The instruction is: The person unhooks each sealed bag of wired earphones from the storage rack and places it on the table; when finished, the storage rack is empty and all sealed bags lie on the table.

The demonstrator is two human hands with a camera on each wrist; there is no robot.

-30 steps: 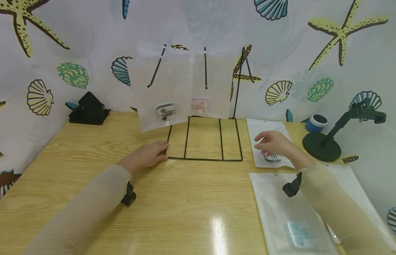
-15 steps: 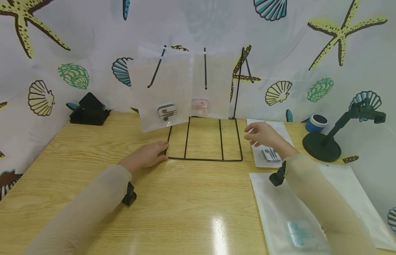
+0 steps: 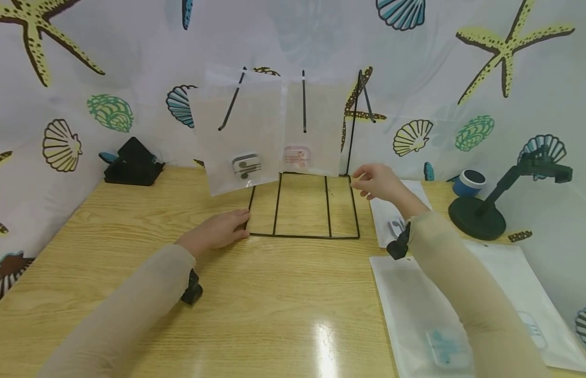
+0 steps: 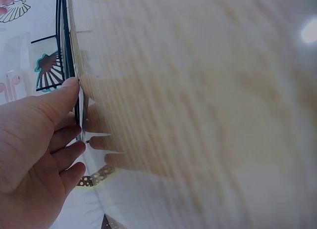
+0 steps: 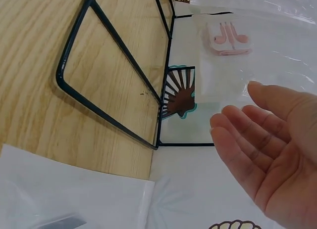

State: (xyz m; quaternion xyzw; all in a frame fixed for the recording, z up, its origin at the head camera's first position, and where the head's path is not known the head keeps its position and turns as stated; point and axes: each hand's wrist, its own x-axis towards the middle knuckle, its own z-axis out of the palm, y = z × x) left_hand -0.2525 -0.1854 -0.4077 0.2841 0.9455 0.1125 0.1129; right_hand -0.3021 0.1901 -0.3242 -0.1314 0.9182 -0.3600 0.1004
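Note:
A black wire display rack (image 3: pixel 329 210) stands on the wooden table, its slanted prongs at the top. Two clear bags hang from the prongs: the left bag (image 3: pixel 245 131) holds white wired earphones (image 3: pixel 247 166), the right bag (image 3: pixel 316 115) pink earphones (image 3: pixel 296 156). The right prong (image 3: pixel 368 100) carries no bag. My left hand (image 3: pixel 217 229) holds the left side of the rack's base, thumb and fingertips against the wire. By the back right corner of the base is my right hand (image 3: pixel 377 181), its fingers loosely bent and nothing held; in the right wrist view it appears apart from the wire.
Right of the rack lies a bag (image 3: pixel 384 223) with earphones, partly behind the right arm. Nearer are a bag (image 3: pixel 392 299) with blue earphones and another white bag (image 3: pixel 505 262). A black stand (image 3: pixel 477 218), a blue jar (image 3: pixel 468 184) and a black holder (image 3: pixel 133 164) stand farther back.
My right hand has moved left and away from me, from above the earphone bag to the rack's back right corner. The left hand has stayed at the rack.

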